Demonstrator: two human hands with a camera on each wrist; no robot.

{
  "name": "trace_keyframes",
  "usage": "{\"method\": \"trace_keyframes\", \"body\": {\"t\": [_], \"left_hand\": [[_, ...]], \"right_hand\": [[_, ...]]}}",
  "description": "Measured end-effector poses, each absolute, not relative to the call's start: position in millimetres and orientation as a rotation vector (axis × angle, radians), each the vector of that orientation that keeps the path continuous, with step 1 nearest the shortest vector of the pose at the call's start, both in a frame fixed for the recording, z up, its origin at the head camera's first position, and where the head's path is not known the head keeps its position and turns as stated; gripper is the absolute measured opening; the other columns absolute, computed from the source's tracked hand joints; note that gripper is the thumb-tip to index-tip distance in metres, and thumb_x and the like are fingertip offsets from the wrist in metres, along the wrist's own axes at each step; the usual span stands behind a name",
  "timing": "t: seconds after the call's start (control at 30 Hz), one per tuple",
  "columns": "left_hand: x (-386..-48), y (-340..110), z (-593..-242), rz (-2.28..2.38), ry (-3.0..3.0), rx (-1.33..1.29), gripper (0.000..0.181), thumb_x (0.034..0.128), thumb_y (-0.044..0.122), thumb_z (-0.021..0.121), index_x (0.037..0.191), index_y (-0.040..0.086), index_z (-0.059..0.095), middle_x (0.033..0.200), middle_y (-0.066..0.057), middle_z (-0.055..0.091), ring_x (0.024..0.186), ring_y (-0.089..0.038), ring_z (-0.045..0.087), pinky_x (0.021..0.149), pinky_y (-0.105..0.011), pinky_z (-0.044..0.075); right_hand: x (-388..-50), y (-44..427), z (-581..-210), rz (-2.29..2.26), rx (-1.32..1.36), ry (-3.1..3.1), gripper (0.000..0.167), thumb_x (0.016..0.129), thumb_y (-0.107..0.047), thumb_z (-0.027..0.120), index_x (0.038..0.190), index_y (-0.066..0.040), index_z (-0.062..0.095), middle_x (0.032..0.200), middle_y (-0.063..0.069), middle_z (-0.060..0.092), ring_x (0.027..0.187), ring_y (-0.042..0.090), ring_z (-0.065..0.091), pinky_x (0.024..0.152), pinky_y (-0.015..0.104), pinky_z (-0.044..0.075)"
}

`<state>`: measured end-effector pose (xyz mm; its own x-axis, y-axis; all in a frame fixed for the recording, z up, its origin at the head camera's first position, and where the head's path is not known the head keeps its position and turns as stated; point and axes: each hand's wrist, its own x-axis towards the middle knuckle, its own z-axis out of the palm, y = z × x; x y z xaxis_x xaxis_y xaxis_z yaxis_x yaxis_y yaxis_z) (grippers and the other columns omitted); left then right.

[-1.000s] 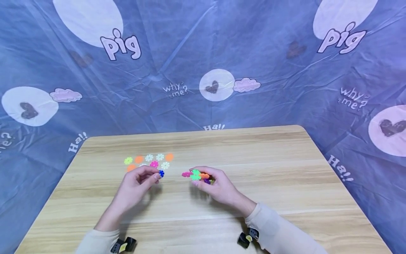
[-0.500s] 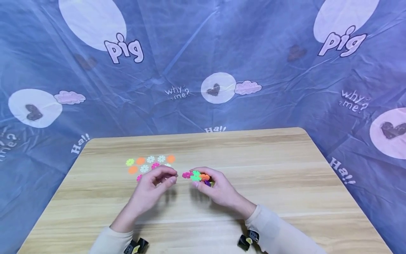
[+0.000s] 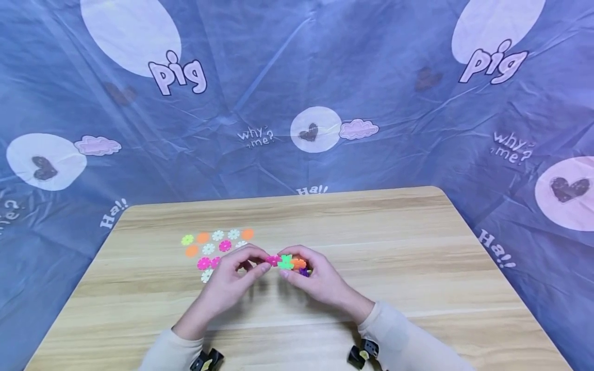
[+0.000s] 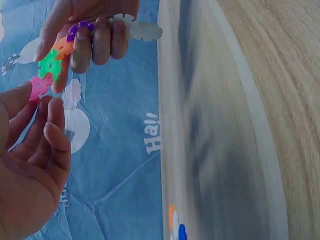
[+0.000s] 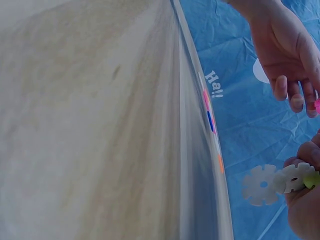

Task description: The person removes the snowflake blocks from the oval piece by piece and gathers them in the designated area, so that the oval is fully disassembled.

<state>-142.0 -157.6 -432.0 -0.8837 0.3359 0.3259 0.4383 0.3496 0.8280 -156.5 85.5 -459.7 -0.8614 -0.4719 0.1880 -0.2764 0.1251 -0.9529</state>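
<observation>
A chain of interlocking snowflake discs [image 3: 286,262] stretches between the two hands, above the table. My right hand [image 3: 320,275] grips it, fingers curled round its middle near the purple disc [image 4: 80,31]. White discs [image 5: 262,185] stick out from the far side of that hand. With thumb and forefinger, my left hand [image 3: 227,281] pinches the pink disc [image 4: 41,87] at the chain's other end, beside a green disc [image 4: 50,65] and an orange one [image 4: 64,48]. Its remaining fingers are loosely bent.
Several loose discs lie at the table's left: a yellow one [image 3: 187,239], orange [image 3: 192,251], white [image 3: 208,249] and pink [image 3: 225,246]. A blue disc [image 5: 210,121] shows edge-on. Patterned blue cloth [image 3: 260,170] hangs behind the wooden table [image 3: 371,247].
My left hand has moved right from the loose discs to the chain's pink end. The blue disc seen at its fingertips a second ago no longer shows in the head view. The right hand stays put.
</observation>
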Motion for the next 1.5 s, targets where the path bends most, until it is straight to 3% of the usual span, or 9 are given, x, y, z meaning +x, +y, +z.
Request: {"method": "trace_keyframes", "body": {"t": [0.2, 0.53, 0.87, 1.2, 1.5], "left_hand": [[-142.7, -152.2, -433.3, -1.6, -2.43, -0.73, 0.011, 0.099, 0.007, 0.077, 0.107, 0.015, 0.079, 0.102, 0.0, 0.078, 0.084, -0.007, 0.065, 0.072, -0.025, 0.058], [-139.1, -144.8, -435.8, -1.592, -2.477, -0.658, 0.008, 0.0985, 0.012, 0.079, 0.105, 0.016, 0.081, 0.104, 0.004, 0.08, 0.091, -0.006, 0.068, 0.079, -0.025, 0.058], [-135.9, -143.7, -439.4, -1.462, -2.446, -0.716, 0.005, 0.1007, 0.008, 0.075, 0.103, 0.012, 0.076, 0.095, 0.005, 0.075, 0.079, -0.004, 0.06, 0.069, -0.024, 0.054], [-134.2, -143.7, -438.9, -1.33, -2.507, -0.755, 0.009, 0.1014, 0.006, 0.071, 0.098, 0.014, 0.07, 0.092, 0.009, 0.067, 0.086, -0.003, 0.057, 0.076, -0.024, 0.055], [-134.3, -148.2, -438.1, -1.44, -2.467, -0.714, 0.007, 0.1001, 0.008, 0.074, 0.1, 0.015, 0.075, 0.094, 0.006, 0.073, 0.085, -0.006, 0.062, 0.076, -0.024, 0.057]], "right_hand": [[-155.6, 84.7, -459.9, -1.85, -0.759, 2.219, 0.033, 0.1, -0.017, 0.075, 0.132, -0.013, 0.067, 0.116, 0.007, 0.072, 0.096, 0.013, 0.068, 0.085, 0.026, 0.06], [-154.2, 81.9, -460.4, -1.855, -0.761, 2.2, 0.028, 0.1, -0.017, 0.075, 0.126, -0.011, 0.067, 0.111, 0.009, 0.07, 0.093, 0.013, 0.067, 0.082, 0.026, 0.06], [-153.4, 76.9, -461.1, -1.844, -0.796, 2.24, 0.025, 0.1, -0.016, 0.075, 0.121, -0.006, 0.067, 0.107, 0.009, 0.07, 0.089, 0.01, 0.064, 0.078, 0.023, 0.057], [-151.3, 74.8, -460.0, -1.827, -0.856, 2.239, 0.025, 0.096, -0.014, 0.078, 0.117, -0.005, 0.067, 0.109, 0.013, 0.072, 0.091, 0.008, 0.065, 0.081, 0.024, 0.058], [-152.4, 76.0, -460.4, -1.831, -0.844, 2.227, 0.026, 0.096, -0.014, 0.078, 0.119, -0.006, 0.068, 0.11, 0.013, 0.072, 0.093, 0.009, 0.066, 0.083, 0.024, 0.058]]}}
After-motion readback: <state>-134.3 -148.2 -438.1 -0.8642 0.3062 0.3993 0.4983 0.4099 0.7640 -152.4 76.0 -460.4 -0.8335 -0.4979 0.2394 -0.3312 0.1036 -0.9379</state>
